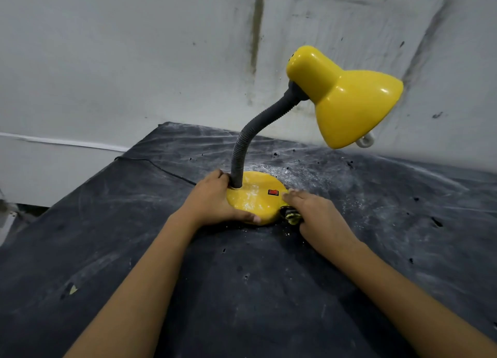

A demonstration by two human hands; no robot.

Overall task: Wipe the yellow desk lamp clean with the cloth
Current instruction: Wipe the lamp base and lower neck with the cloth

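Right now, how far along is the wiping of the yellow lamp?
Done: the shade looks glossy, but whether wiped I cannot tell. In hand: the left hand holds the base while the right hand presses the cloth against its edge. Left: whitish smears on the base top.

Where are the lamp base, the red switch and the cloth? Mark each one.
lamp base [251, 199]: head view, on its glossy yellow top.
red switch [273, 192]: head view, on the middle of its red face.
cloth [291, 217]: head view, on the bunched part beside the base's rim.
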